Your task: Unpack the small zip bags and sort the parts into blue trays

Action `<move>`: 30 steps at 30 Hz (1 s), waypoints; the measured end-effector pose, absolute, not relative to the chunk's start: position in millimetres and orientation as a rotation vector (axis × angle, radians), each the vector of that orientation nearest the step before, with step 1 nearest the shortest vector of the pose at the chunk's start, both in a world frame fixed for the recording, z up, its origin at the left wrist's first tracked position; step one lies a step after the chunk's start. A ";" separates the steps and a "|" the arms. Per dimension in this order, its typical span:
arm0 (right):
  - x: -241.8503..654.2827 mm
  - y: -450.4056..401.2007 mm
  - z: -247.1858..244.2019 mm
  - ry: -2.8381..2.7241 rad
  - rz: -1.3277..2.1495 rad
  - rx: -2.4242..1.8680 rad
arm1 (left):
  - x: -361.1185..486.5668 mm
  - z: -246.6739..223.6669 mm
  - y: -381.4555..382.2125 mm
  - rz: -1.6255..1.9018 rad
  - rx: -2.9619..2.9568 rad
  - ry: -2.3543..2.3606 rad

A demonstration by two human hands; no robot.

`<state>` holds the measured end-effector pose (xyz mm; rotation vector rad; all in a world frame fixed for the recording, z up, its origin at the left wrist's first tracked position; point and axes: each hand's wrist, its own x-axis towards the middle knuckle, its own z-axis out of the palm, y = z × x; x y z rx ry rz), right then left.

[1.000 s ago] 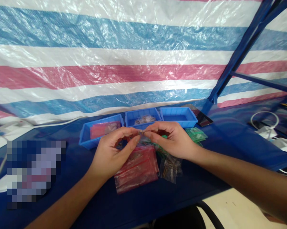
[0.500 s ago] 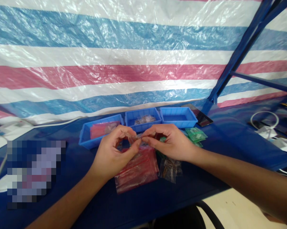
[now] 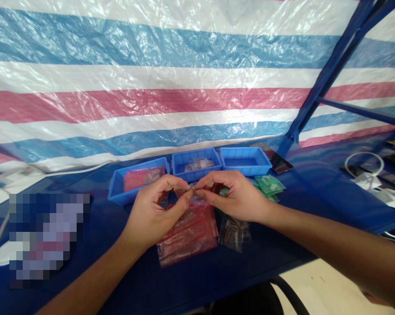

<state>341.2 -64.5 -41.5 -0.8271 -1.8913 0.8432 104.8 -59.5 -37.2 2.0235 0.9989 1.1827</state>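
My left hand [image 3: 158,210] and my right hand [image 3: 232,194] meet at their fingertips above the table, both pinching the edge of a small clear plastic bag [image 3: 181,191]. Fingers hide most of this bag, and its contents are too blurred to make out. Beneath the hands lie red plastic bags [image 3: 191,234], overlapping on the blue table. Just right of them is a clear bag [image 3: 234,232] holding brownish metal pieces. Green bags [image 3: 269,185] rest beyond my right wrist.
Three blue trays stand in a row behind the hands: the left tray [image 3: 115,190] holds red bags, the middle tray [image 3: 197,153] clear bags. The right tray [image 3: 245,164] is beside a dark flat device [image 3: 281,164]. A blue metal frame [image 3: 329,74] rises at right; a cable [image 3: 69,171] runs along the left.
Both hands stay in almost the same place, still pinching the clear bag. The left fingers have shifted very slightly; everything on the table lies as before.
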 end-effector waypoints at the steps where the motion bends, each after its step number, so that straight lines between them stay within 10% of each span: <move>1: 341.3 -64.5 -41.0 -1.903 0.836 -0.821 | 104.6 -36.8 -59.7 1.173 2.029 1.012; 30: 364.4 -23.5 -50.5 -1.927 0.060 -0.872 | 96.6 -39.1 -48.0 0.888 2.457 1.037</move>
